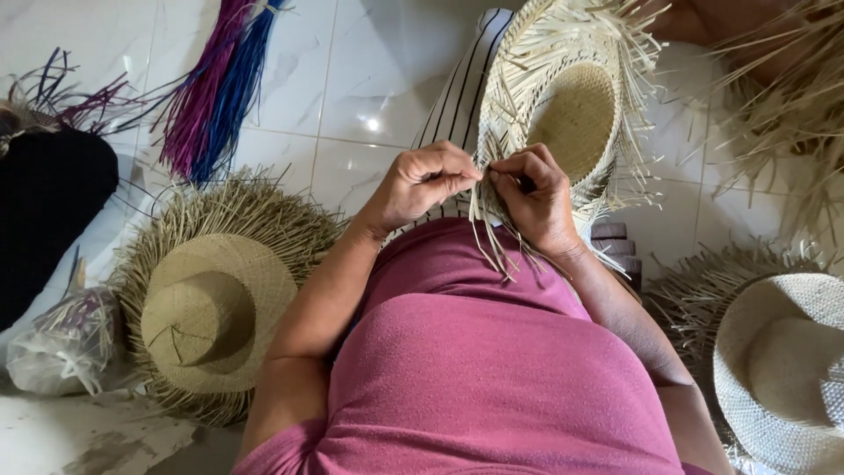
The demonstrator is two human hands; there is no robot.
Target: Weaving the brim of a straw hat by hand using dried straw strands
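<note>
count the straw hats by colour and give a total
tan hats, on the floor and in the hands: 2
pale whitish hat: 1
total: 3
More loose straw at the top right may be another hat; I cannot tell.

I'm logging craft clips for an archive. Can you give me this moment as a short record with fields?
setting: white tiled floor
left hand: pinching loose straw strands of the unfinished hat
right hand: gripping strands at the same brim edge
hat state: upturned, brim ragged
nearby left: finished-crown straw hat, dyed purple and blue straw bundle, plastic bag
nearby right: pale woven hat
</note>
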